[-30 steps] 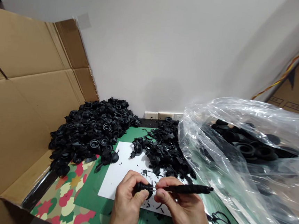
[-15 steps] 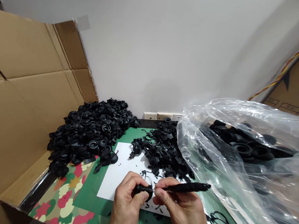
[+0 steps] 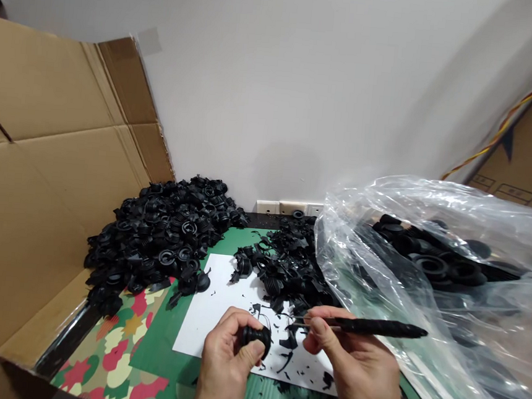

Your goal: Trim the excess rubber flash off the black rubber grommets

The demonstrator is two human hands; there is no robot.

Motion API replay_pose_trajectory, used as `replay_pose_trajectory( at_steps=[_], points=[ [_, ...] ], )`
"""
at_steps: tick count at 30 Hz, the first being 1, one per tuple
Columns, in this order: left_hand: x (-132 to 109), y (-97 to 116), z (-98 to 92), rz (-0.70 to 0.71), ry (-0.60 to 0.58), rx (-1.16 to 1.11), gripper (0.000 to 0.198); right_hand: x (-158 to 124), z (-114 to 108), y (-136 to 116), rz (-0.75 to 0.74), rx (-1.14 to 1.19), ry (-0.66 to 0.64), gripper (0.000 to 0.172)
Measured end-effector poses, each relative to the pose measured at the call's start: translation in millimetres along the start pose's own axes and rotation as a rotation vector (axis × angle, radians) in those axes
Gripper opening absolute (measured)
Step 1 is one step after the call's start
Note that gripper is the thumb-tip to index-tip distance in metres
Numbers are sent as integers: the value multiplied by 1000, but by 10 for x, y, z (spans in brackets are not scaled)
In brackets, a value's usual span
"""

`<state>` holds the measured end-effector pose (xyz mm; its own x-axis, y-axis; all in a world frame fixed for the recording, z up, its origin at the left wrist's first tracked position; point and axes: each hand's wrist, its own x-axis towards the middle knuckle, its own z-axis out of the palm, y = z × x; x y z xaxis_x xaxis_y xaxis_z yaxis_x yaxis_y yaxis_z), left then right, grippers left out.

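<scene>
My left hand is closed, gripping a black ribbed rubber boot between thumb and fingers, above the white sheet. In my right hand is a pair of tweezers, with thin metal prongs and a black-wrapped handle. The prongs point left, apart from the rubber boot. Dark rubber scraps show just below the prong tips; whether the prongs touch one, I cannot tell. More thin trimmings lie on the sheet around both hands.
A large heap of black rubber parts rises at the left beside a cardboard box. Behind the sheet lies a pile of torn rubber pieces. On the right, a clear plastic bag contains black rubber parts. Wall sockets are behind.
My right hand has moved right with the tweezers, drawing the prongs away from the rubber boot. My left hand stays nearly still, holding the boot.
</scene>
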<state>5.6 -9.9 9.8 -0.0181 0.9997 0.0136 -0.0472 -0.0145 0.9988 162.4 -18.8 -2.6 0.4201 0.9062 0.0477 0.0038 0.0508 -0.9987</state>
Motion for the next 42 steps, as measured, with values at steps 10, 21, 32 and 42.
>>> replay_pose_trajectory(
  at_steps=[10,21,32,42],
  points=[
    [32,-17,23,-93,51,9,14,-88,42,-74,116,213,-177,29],
    [44,-123,5,-132,104,-26,22,-135,82,28,18,32,-322,19],
    [97,-26,70,-436,-68,-370,45,-161,165,51,-41,-24,-340,16],
    [68,8,126,-405,-63,-147,55,-132,146,13,1,44,-245,25]
  ],
)
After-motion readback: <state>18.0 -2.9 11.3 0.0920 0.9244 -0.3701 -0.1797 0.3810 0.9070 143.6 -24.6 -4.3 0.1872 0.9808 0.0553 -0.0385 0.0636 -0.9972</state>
